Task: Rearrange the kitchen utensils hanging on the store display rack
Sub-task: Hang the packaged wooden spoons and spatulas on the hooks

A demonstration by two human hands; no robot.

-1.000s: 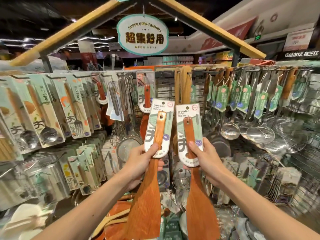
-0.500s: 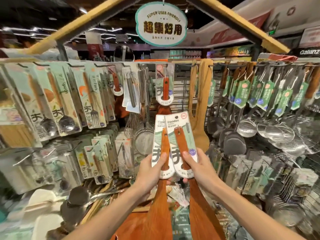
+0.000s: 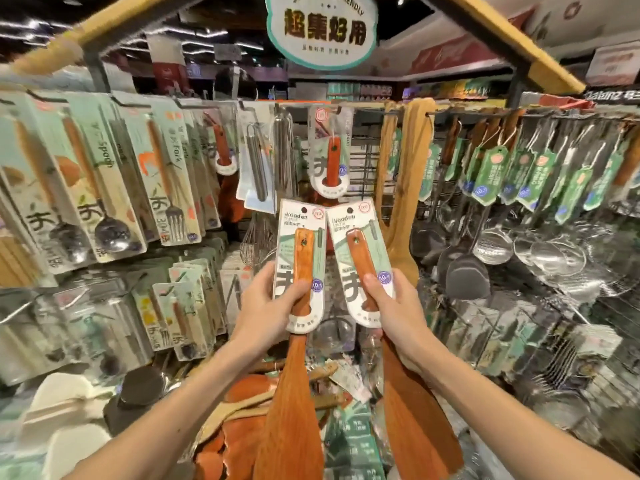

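Blurred rack (image 3: 367, 150) behind — left hand (image 3: 263, 306) pinches left spatula (image 3: 303, 251), right hand (image 3: 391, 306) pinches right spatula (image 3: 362, 258), the 2 cropped below.

The person's slender left forearm (image 3: 166, 417) and right forearm (image 3: 485, 403) are bare along all their visible length, smooth and unsleeved. The left hand (image 3: 263, 306) and right hand (image 3: 394, 306) are bare too, with slim fingers and short, plain thumbnails.

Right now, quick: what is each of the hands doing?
Left hand: holding the left wooden spatula by its carded handle.
Right hand: holding the right wooden spatula by its carded handle.
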